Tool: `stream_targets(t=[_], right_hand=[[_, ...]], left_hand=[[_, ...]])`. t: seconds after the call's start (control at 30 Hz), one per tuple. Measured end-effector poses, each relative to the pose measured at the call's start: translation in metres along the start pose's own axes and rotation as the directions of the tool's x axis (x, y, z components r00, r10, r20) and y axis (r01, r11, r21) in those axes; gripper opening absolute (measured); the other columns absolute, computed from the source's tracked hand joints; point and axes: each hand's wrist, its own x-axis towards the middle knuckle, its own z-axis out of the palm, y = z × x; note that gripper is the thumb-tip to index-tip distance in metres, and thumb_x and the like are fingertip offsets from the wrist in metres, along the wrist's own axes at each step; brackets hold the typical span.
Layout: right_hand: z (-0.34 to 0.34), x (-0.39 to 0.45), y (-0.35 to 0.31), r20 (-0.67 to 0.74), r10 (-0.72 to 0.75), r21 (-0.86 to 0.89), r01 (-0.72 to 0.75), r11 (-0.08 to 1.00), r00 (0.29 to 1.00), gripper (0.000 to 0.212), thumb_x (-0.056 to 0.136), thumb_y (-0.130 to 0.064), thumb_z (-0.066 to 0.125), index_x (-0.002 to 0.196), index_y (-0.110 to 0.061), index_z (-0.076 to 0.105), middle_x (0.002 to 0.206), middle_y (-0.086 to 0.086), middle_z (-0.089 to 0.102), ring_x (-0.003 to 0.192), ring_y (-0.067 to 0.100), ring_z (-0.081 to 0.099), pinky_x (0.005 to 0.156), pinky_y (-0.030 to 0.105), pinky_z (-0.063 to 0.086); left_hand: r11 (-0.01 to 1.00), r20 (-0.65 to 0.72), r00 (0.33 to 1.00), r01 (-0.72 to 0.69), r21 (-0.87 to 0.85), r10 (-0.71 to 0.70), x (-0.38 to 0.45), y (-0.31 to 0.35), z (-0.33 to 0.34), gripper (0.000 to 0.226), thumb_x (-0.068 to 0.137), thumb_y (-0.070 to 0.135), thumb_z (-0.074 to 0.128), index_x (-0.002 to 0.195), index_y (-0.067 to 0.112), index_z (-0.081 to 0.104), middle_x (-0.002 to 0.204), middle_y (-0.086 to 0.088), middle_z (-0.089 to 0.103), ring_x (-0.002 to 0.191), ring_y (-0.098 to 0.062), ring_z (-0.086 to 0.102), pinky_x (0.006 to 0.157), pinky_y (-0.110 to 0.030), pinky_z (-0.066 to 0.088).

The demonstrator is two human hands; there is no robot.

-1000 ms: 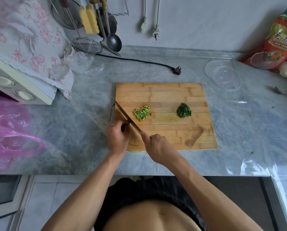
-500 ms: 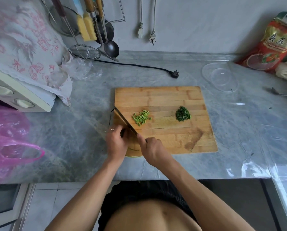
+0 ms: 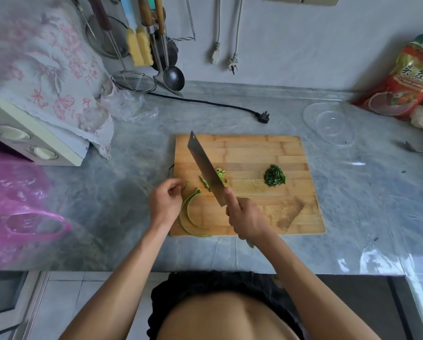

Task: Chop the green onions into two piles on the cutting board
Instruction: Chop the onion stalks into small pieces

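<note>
Rightward, red bag (image 3: 406, 84) with Chinese characters, right hand (image 3: 247, 218) holding cleaver (image 3: 206, 169)

Light-green pile (image 3: 220, 173) half behind cleaver (image 3: 205, 168)

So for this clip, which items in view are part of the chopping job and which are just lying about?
In use:
cutting board
cleaver, gripped by the right hand
uncut green onion stalks by the left hand
light green pile
dark green pile

Lying about:
clear bowl
red bag
pink plastic bag
black plug
</note>
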Motion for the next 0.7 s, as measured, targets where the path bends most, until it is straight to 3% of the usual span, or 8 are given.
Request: stream_targets(t=[0.1,0.2,0.4,0.53,0.63,0.7], right_hand=[[0.001,-0.001,0.004,0.002,0.012,-0.019,-0.012,1.0,1.0,0.068,0.094,-0.063,0.024,0.066,-0.006,0.048,0.057,0.007,0.047,0.049,0.018,0.043,0.05,0.029,0.038],[0.003,0.0,0.006,-0.004,0.022,-0.031,-0.022,0.999,1.0,0.069,0.093,-0.065,0.024,0.064,-0.007,0.048,0.053,0.004,0.047,0.047,0.017,0.043,0.051,0.03,0.038],[0.007,0.0,0.004,-0.008,0.025,-0.031,-0.025,0.999,1.0,0.069,0.095,-0.062,0.027,0.065,-0.004,0.052,0.054,0.002,0.049,0.047,0.015,0.044,0.051,0.029,0.039],[0.008,0.0,0.005,-0.005,0.028,-0.056,-0.028,0.998,1.0,0.075,0.096,-0.061,0.027,0.072,0.005,0.056,0.057,0.004,0.051,0.05,0.017,0.045,0.053,0.032,0.041],[0.008,-0.002,0.006,0.001,0.028,-0.064,-0.028,0.998,1.0,0.076,0.093,-0.063,0.026,0.073,0.003,0.056,0.058,0.005,0.052,0.05,0.017,0.046,0.053,0.031,0.041],[0.007,-0.003,0.006,-0.003,0.025,-0.055,-0.025,0.998,1.0,0.079,0.089,-0.066,0.025,0.073,0.004,0.057,0.058,0.005,0.052,0.049,0.016,0.045,0.051,0.029,0.04]], left_hand=[[0.999,0.095,0.994,0.051,-0.017,-0.049,0.008,-0.001,-0.008,0.032,0.093,0.0,0.059,0.092,0.029,0.072,0.094,0.019,0.07,0.092,0.002,0.065,0.087,-0.013,0.048],[0.993,0.135,0.986,0.106,-0.057,-0.098,0.017,-0.001,-0.013,0.043,0.093,-0.005,0.057,0.084,0.035,0.07,0.091,0.017,0.072,0.085,-0.006,0.068,0.085,-0.02,0.051],[0.964,0.211,0.961,0.216,-0.156,-0.181,0.025,0.006,-0.021,0.034,0.093,-0.007,0.056,0.089,0.024,0.07,0.092,0.004,0.074,0.075,-0.002,0.07,0.066,-0.012,0.049],[0.95,0.221,0.951,0.258,-0.175,-0.217,0.03,0.007,-0.023,0.03,0.089,-0.006,0.063,0.088,0.023,0.07,0.094,-0.001,0.074,0.091,-0.019,0.071,0.074,-0.023,0.052],[0.963,0.197,0.959,0.234,-0.137,-0.205,0.033,0.007,-0.024,0.029,0.088,-0.006,0.065,0.086,0.023,0.07,0.094,-0.003,0.073,0.088,-0.016,0.07,0.079,-0.026,0.055],[0.989,0.18,0.973,0.146,-0.008,-0.143,0.035,0.005,-0.025,0.027,0.087,0.0,0.069,0.084,0.027,0.07,0.091,0.005,0.071,0.088,-0.008,0.067,0.084,-0.025,0.053]])
